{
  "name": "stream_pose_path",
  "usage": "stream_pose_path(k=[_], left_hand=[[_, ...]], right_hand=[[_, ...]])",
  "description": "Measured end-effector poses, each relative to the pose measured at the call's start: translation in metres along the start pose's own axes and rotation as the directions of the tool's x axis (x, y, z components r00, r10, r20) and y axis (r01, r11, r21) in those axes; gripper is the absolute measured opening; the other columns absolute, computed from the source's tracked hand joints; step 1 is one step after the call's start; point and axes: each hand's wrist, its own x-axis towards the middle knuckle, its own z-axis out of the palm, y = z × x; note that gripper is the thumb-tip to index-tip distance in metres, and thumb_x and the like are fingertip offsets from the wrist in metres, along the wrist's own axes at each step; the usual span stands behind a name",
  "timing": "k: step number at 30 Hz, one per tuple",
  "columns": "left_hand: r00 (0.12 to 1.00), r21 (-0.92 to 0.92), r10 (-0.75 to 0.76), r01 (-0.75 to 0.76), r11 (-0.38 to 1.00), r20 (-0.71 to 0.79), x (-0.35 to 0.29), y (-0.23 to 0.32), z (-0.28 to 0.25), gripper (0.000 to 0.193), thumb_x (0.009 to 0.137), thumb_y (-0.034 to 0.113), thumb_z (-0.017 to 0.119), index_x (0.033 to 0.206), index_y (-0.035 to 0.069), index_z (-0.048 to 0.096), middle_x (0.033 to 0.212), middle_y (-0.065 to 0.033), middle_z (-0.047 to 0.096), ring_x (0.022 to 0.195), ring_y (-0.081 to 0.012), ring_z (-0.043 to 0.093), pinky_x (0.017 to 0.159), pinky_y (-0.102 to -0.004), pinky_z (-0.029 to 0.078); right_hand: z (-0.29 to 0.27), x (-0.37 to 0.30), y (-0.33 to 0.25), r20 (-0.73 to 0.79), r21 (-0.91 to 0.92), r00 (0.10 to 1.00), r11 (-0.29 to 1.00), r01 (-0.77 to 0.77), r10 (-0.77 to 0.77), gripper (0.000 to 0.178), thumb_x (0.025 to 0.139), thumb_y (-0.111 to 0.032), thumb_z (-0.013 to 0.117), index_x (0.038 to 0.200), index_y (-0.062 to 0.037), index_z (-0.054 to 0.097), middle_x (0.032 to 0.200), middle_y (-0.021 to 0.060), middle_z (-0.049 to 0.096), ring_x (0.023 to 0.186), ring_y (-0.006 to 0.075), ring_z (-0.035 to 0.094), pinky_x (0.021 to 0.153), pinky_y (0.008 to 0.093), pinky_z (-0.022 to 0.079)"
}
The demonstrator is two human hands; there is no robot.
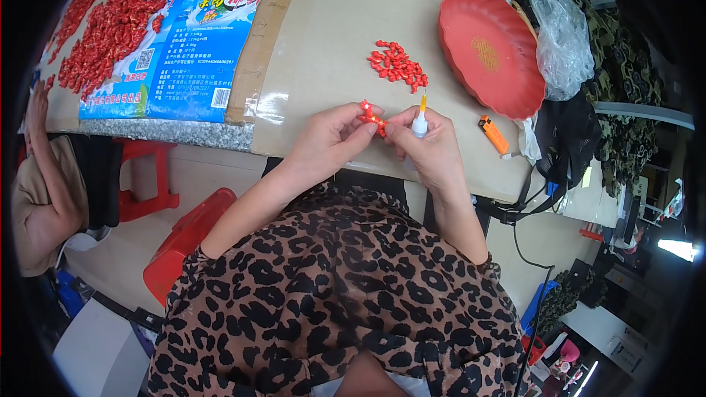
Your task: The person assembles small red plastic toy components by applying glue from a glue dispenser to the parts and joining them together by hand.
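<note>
My left hand (327, 140) is closed, pinching a small glossy red piece with yellow spots (371, 117) between thumb and fingers. Close beside it, my right hand (440, 153) has its thumb and fingertips at the lower end of the same piece. A small white squeeze bottle (419, 125) is tucked in the right hand, its thin yellow nozzle pointing away from me. Just beyond my hands a loose pile of similar red pieces (398, 66) lies on the table. The fingertips hide part of the held piece.
Right of the pile is a red scalloped tray (454, 26), with an orange lighter (493, 136) nearer me. A blue printed cardboard sheet (195, 59) at left bears a heap of red pieces (110, 33). Another person's arm (55, 169) shows far left; a red stool (184, 239) stands below.
</note>
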Motion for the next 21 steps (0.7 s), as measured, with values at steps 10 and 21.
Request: stream_pose_path(k=[10,21], left_hand=[[0.998,0.015,-0.053,0.052,0.999,0.031,0.001,-0.001,-0.003,0.016,0.082,0.007,0.048,0.095,0.0,0.053,0.074,0.0013,0.053,0.064,-0.0013,0.044,0.056,-0.0161,0.037],[0.998,-0.015,-0.057,0.057,0.998,0.004,0.002,0.005,0.001,0.017,0.084,0.011,0.049,0.096,0.001,0.054,0.076,0.0004,0.055,0.065,-0.0021,0.046,0.058,-0.0171,0.039]], right_hand=[[0.003,0.004,-0.003,0.008,0.029,0.999,0.999,-0.039,0.039,0.008,0.071,-0.005,0.061,0.072,0.0004,0.055,0.062,0.0034,0.056,0.049,0.005,0.047,0.043,0.0174,0.037],[-0.008,0.004,0.002,-0.015,0.079,1.0,0.997,-0.01,0.011,0.01,0.072,-0.006,0.063,0.075,-0.0011,0.054,0.061,0.0021,0.054,0.047,0.005,0.046,0.041,0.0173,0.036]])
